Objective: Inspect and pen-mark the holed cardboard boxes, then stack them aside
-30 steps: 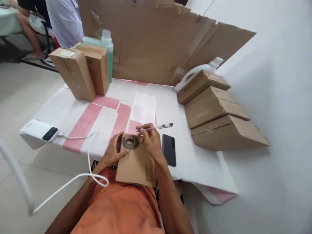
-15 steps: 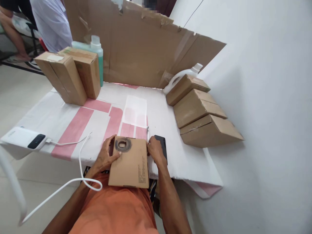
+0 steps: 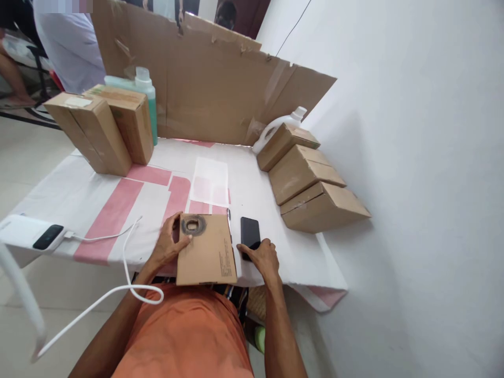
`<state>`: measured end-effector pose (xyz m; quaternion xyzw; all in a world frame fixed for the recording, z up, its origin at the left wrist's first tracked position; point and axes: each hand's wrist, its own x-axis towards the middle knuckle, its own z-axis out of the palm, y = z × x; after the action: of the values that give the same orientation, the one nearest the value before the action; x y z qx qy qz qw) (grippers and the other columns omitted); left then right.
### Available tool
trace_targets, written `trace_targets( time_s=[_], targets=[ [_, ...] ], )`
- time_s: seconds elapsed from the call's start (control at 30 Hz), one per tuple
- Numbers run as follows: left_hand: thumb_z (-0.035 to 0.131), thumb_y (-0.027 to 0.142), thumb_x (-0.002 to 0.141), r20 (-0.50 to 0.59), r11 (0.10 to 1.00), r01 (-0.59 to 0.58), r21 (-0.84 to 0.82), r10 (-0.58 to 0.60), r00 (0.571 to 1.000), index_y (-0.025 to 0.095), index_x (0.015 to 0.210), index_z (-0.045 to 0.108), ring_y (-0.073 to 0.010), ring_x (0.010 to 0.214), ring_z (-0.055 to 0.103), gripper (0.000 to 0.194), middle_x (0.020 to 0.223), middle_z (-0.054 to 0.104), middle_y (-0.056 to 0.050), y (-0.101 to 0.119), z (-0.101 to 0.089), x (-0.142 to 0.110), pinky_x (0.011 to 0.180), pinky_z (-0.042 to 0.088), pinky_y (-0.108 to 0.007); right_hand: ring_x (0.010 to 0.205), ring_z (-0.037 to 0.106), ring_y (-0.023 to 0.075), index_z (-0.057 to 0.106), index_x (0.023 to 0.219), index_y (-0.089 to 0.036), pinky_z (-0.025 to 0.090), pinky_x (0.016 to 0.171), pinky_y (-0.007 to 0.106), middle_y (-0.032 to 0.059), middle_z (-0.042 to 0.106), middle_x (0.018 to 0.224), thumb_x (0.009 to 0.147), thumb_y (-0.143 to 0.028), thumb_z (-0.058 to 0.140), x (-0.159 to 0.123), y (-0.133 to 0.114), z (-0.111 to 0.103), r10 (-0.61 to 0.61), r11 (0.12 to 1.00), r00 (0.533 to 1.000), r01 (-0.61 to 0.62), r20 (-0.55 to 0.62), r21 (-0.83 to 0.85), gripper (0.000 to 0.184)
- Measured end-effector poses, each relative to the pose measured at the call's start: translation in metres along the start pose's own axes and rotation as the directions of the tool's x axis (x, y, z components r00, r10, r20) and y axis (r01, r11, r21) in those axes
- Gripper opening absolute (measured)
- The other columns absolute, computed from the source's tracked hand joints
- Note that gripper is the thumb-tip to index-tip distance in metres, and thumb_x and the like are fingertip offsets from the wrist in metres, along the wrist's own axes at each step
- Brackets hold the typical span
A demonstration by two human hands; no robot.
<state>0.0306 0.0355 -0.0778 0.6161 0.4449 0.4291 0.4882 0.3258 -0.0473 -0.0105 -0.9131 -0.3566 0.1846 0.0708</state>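
My left hand (image 3: 169, 244) grips the left side of a small cardboard box (image 3: 207, 257), thumb on the top face, fingers over its far-left edge. A hole with a dark smudged ring marks the box's upper left corner, and small print runs near its right side. Right of the box, a black smartphone (image 3: 250, 231) lies on the table. My right hand (image 3: 263, 257) is at the phone's near end, thumb on its left side and fingers around its right side. Beyond the box, a translucent white sheet (image 3: 209, 181) lies flat.
A white power bank (image 3: 29, 231) with a white cable (image 3: 98, 236) sits left. Two cardboard boxes (image 3: 94, 136) and a green liquid bottle (image 3: 147, 100) stand back left. Several boxes (image 3: 307, 168) and a white jug (image 3: 279, 123) line the right, near the wall. A cardboard panel (image 3: 208, 84) closes the back.
My right hand has left the small box's right edge and moved right onto the smartphone's near end. The left hand still holds the box. The view has shifted slightly.
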Motion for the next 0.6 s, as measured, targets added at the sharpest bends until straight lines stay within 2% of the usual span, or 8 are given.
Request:
trace_targets(
  time_s=[0.1,0.17,0.27,0.33,0.4,0.47,0.53,0.6],
  targets=[
    [0.079,0.046,0.083,0.029,0.999,-0.009,-0.032,0.009,1.0,0.018,0.154,0.044,-0.0352,0.145,0.054,0.084,0.155,0.053,-0.02,-0.001,0.005,0.018,0.124,0.042,-0.057,0.122,0.068,0.0487,0.068,0.114,-0.007,0.056,0.097,0.054,0.0321,0.072,0.122,0.064,-0.052,0.091,0.01,0.011,0.007,0.033,0.94,0.999,-0.031,0.001,0.341,0.07],
    [0.079,0.046,0.084,0.053,0.999,-0.021,-0.029,0.022,0.998,0.017,0.155,0.044,-0.0354,0.146,0.053,0.084,0.156,0.052,-0.02,-0.001,0.007,0.026,0.125,0.041,-0.057,0.112,0.074,0.044,0.071,0.1,-0.013,0.059,0.091,0.051,0.0237,0.079,0.108,0.066,-0.05,0.087,0.012,0.017,0.01,0.005,0.861,0.999,-0.026,0.043,0.508,0.053],
    [0.077,0.046,0.086,0.068,0.999,-0.029,0.017,0.027,0.997,0.017,0.158,0.041,-0.0359,0.149,0.05,0.085,0.16,0.05,-0.02,0.0,0.007,0.028,0.127,0.04,-0.058,0.104,0.078,0.0348,0.071,0.104,-0.017,0.063,0.087,0.045,0.0141,0.082,0.105,0.073,-0.052,0.077,0.006,0.022,0.01,-0.057,0.77,0.996,-0.003,0.074,0.638,0.047],
    [0.076,0.046,0.088,0.079,0.999,-0.019,0.045,0.016,0.997,0.017,0.161,0.039,-0.0363,0.152,0.048,0.087,0.162,0.047,-0.02,0.002,0.006,0.026,0.128,0.038,-0.058,0.1,0.08,0.0341,0.069,0.11,-0.017,0.065,0.085,0.048,0.0125,0.083,0.107,0.072,-0.052,0.08,-0.004,0.021,0.004,-0.067,0.617,0.993,-0.038,0.1,0.786,0.053],
    [0.075,0.047,0.088,0.093,0.999,-0.008,0.048,0.004,0.996,0.017,0.162,0.036,-0.0366,0.153,0.046,0.089,0.163,0.046,-0.021,0.003,0.004,0.023,0.129,0.037,-0.058,0.098,0.081,0.0346,0.068,0.114,-0.018,0.067,0.084,0.052,0.0121,0.083,0.109,0.07,-0.048,0.087,-0.018,0.016,-0.01,-0.103,0.354,0.986,-0.088,0.133,0.931,0.057],
    [0.076,0.048,0.088,0.096,0.999,0.001,0.033,-0.004,0.995,0.017,0.162,0.036,-0.0368,0.154,0.046,0.09,0.163,0.046,-0.021,0.005,0.004,0.021,0.129,0.038,-0.057,0.099,0.081,0.0339,0.07,0.117,-0.019,0.068,0.086,0.053,0.0131,0.081,0.119,0.071,-0.042,0.091,-0.032,0.006,-0.026,-0.193,0.099,0.971,-0.121,0.139,0.988,0.055],
    [0.077,0.049,0.087,0.085,1.0,0.013,0.009,-0.014,0.996,0.017,0.161,0.037,-0.0365,0.153,0.048,0.09,0.163,0.047,-0.02,0.007,0.004,0.02,0.128,0.038,-0.057,0.099,0.081,0.0313,0.073,0.117,-0.018,0.07,0.086,0.049,0.0143,0.08,0.125,0.078,-0.039,0.09,-0.045,-0.009,-0.037,-0.312,-0.017,0.941,-0.145,0.132,0.989,0.048],
    [0.078,0.049,0.086,0.064,1.0,0.023,-0.019,-0.022,0.998,0.018,0.16,0.039,-0.036,0.151,0.051,0.089,0.162,0.048,-0.019,0.009,0.005,0.018,0.127,0.04,-0.056,0.092,0.081,0.03,0.076,0.111,-0.016,0.071,0.082,0.046,0.0153,0.081,0.117,0.08,-0.04,0.089,-0.055,-0.027,-0.037,-0.427,-0.041,0.888,-0.208,0.171,0.977,0.041]
  ],
)
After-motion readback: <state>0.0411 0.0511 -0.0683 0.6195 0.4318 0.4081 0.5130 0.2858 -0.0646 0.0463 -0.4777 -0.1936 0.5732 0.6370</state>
